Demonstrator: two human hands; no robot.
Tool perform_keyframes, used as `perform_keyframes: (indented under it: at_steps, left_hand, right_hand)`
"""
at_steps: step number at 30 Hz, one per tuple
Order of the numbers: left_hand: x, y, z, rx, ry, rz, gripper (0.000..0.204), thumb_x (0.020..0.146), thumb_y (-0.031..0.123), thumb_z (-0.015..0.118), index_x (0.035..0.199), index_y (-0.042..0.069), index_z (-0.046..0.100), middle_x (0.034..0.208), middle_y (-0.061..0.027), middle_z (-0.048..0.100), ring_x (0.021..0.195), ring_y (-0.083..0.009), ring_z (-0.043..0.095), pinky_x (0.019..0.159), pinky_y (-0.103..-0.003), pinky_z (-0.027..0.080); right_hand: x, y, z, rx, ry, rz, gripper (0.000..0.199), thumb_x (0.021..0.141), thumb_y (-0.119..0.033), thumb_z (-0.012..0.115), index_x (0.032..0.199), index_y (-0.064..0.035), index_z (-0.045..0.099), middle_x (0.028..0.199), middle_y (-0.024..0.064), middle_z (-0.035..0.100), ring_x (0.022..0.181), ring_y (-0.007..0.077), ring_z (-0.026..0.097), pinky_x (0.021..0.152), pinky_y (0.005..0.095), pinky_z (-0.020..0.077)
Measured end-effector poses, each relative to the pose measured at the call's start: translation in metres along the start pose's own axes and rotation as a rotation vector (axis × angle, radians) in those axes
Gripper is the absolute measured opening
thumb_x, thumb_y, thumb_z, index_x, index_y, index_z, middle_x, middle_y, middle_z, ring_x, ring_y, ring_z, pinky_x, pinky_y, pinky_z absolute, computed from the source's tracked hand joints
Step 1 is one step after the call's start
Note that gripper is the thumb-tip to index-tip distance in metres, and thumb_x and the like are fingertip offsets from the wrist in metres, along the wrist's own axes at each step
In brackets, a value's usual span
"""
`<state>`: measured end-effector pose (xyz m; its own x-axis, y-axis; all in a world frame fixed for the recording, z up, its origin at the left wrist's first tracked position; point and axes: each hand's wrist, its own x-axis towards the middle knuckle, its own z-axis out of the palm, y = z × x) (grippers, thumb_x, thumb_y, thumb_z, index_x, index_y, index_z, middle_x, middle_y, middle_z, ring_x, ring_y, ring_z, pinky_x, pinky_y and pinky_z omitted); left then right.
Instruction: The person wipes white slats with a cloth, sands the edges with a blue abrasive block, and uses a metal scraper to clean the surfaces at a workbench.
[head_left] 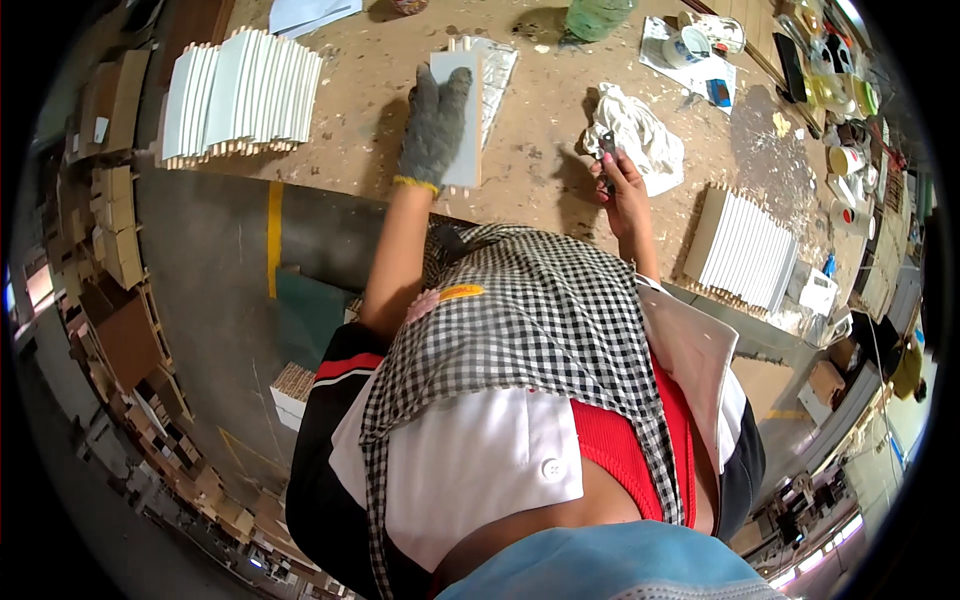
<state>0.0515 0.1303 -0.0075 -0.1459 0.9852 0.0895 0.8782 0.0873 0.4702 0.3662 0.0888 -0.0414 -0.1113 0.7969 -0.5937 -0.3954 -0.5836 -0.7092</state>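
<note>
My left hand (436,125), in a grey work glove with a yellow cuff, is closed on a narrow white board (463,150) with pale wooden pegs at its ends. Thumb and forefinger stretch over its face; the other fingers bend at its left edge. Under the board's right side lies a crumpled silvery-white sheet (498,75). My bare right hand (625,190) is shut on a small dark tool (608,148), perhaps a knife; its tip is hard to make out. Just beyond that hand sits a bunched white cloth (640,130).
The paint-spotted workbench (545,150) carries a row of white pegged boards (240,95) at left and another stack (740,250) at right. A green clear container (598,18), a white tub (688,47) and a small blue box (718,92) stand farther back. Bottles (830,80) crowd the right edge.
</note>
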Motion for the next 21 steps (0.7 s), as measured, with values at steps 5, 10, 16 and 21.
perform_keyframes:
  at_steps: [5,10,16,21]
  left_hand:
    - [0.046,-0.019,-0.015,-0.208,-0.171,-0.185,0.073,0.090,0.039,0.059,0.143,-0.009,0.042,0.135,-0.0344,0.052,0.126,-0.0464,0.051,0.109,-0.049,0.041]
    - [0.055,-0.051,-0.009,0.080,-0.125,0.043,0.057,0.090,0.043,0.060,0.125,-0.001,0.063,0.121,-0.0264,0.065,0.110,-0.0431,0.062,0.099,-0.051,0.047]
    - [0.019,-0.085,-0.002,-0.061,0.149,-0.111,0.058,0.095,0.051,0.057,0.119,-0.002,0.066,0.123,-0.0257,0.063,0.115,-0.0412,0.059,0.101,-0.050,0.044]
    - [0.011,-0.034,0.020,-0.115,0.267,-0.030,0.069,0.093,0.057,0.060,0.124,-0.004,0.062,0.126,-0.0293,0.059,0.119,-0.0429,0.054,0.104,-0.052,0.041]
  right_hand:
    - [0.004,0.003,-0.002,-0.034,0.011,0.010,0.017,0.101,-0.023,0.064,0.113,-0.0116,0.066,0.088,-0.0015,0.069,0.067,0.0053,0.052,0.055,0.0206,0.0411]
    - [-0.003,-0.004,0.006,-0.041,0.018,0.052,0.025,0.101,-0.022,0.063,0.121,-0.0081,0.063,0.103,0.0060,0.073,0.087,0.0128,0.067,0.071,0.0311,0.0600]
    - [0.006,0.001,-0.008,0.039,-0.024,0.071,0.025,0.103,-0.019,0.059,0.124,-0.0055,0.059,0.112,0.0122,0.071,0.099,0.0225,0.070,0.084,0.0417,0.0632]
    - [0.014,-0.005,0.004,0.022,-0.020,0.073,0.022,0.103,-0.020,0.058,0.120,-0.0055,0.061,0.110,0.0116,0.072,0.100,0.0227,0.070,0.084,0.0418,0.0620]
